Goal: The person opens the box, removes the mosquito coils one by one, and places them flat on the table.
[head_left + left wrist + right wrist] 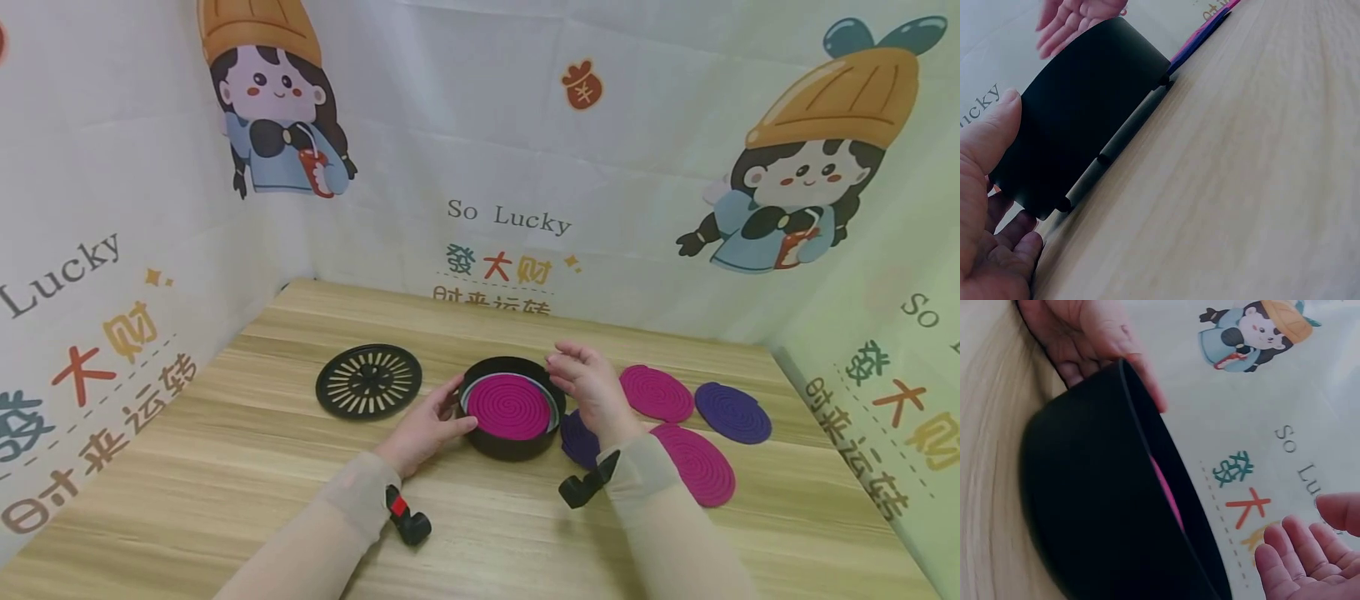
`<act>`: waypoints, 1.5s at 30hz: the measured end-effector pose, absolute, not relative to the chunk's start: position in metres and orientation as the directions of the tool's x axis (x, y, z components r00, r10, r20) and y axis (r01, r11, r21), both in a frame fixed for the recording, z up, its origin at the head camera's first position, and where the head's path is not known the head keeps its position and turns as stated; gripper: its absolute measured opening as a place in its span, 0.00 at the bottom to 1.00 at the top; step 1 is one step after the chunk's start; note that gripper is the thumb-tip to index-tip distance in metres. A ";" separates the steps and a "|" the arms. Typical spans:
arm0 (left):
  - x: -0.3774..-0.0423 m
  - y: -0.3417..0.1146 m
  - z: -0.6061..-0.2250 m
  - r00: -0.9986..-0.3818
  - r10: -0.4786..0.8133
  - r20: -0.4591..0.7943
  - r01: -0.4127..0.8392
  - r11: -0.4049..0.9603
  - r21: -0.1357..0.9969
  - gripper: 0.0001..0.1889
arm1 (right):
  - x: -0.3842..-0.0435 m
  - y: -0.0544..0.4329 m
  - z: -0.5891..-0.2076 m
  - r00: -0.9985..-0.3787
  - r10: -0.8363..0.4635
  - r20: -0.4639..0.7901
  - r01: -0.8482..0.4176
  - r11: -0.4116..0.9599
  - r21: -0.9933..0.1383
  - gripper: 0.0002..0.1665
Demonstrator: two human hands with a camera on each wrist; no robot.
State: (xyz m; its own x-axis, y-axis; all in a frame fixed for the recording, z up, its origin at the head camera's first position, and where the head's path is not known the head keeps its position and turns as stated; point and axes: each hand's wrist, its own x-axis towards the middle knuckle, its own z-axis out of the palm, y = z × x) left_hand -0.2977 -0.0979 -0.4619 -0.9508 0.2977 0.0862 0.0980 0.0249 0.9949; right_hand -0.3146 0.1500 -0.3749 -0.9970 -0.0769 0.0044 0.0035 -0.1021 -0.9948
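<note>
My left hand (427,429) grips the left side of a round black mosquito coil box (512,450). In the left wrist view its thumb (999,128) lies on the box's outer wall, with the fingers curled at the lower edge. Inside the box a magenta spiral mosquito coil (508,406) lies flat, a pale metal lining showing around it. By the right rim, my right hand (596,396) is raised with loose fingers and holds nothing. From the right wrist view, a gap separates its fingers (1294,550) from the box.
A slotted black lid (386,400) lies left of the box. To the right are two magenta coils, one further back (657,393) and one nearer (708,467), plus a purple coil (733,412). Another purple coil (577,440) is partly hidden by my right hand. Printed cloth hangs behind the wooden table (187,467).
</note>
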 end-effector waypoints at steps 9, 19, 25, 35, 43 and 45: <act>-0.298 -0.098 -0.464 -0.955 0.286 0.077 0.087 0.022 0.996 0.44 | -0.323 0.130 -0.387 -0.995 -0.084 -0.050 0.055 -0.056 -0.997 0.28; -0.297 -0.098 -0.463 -0.954 0.292 0.072 0.080 0.013 0.997 0.43 | -0.325 0.124 -0.394 -0.998 -0.011 -0.063 0.060 0.190 -0.980 0.27; -0.296 -0.098 -0.462 -0.955 0.289 0.072 0.082 0.022 0.996 0.43 | -0.323 0.120 -0.391 -0.997 -0.005 -0.079 0.073 0.318 -0.945 0.26; -0.296 -0.098 -0.461 -0.954 0.295 0.061 0.073 0.028 0.997 0.44 | -0.321 0.117 -0.389 -0.994 0.006 -0.106 0.101 0.366 -0.925 0.25; -0.295 -0.098 -0.460 -0.957 0.285 0.056 0.069 0.035 0.997 0.44 | -0.320 0.116 -0.389 -0.993 -0.003 -0.115 0.106 0.357 -0.928 0.26; -0.295 -0.098 -0.460 -0.955 0.289 0.063 0.076 0.034 0.997 0.44 | -0.320 0.116 -0.389 -0.994 -0.006 -0.112 0.102 0.358 -0.928 0.26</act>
